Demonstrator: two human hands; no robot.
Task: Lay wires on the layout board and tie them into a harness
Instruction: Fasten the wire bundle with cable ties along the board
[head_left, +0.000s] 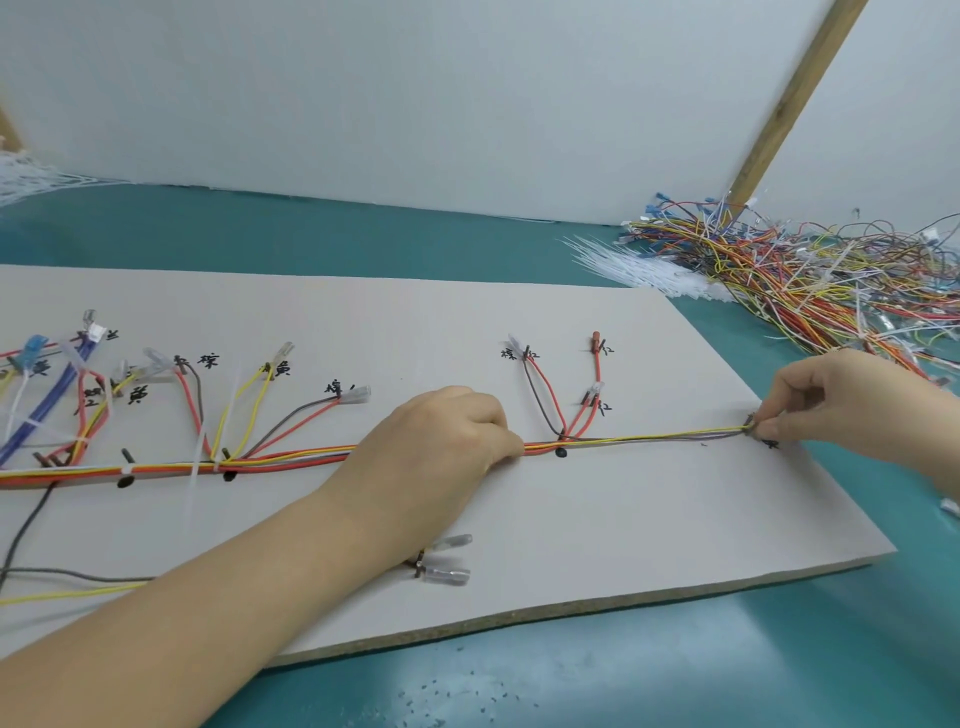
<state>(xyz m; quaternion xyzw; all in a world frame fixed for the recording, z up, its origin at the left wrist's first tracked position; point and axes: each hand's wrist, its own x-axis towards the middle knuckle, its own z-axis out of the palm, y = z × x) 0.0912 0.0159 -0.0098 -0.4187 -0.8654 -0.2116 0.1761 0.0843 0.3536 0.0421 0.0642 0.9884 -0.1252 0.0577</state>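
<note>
A pale layout board (597, 545) with black pegs and handwritten marks lies on the teal table. A wire bundle (291, 460) of red, orange, yellow and brown wires runs along it from left to right, with branches up to marked pegs. My left hand (441, 441) rests on the bundle at mid-board, fingers curled down onto the wires. My right hand (831, 400) pinches the thin yellow and grey wire ends (675, 436) at a peg (750, 421) near the board's right end. White cable ties (195, 467) wrap the bundle at left.
A heap of loose coloured wires (810, 270) and a spread of white cable ties (639, 267) lie at the back right. A white wall panel with a wooden batten (779, 119) stands behind. Two clear-sleeved terminals (449, 561) lie beside my left wrist.
</note>
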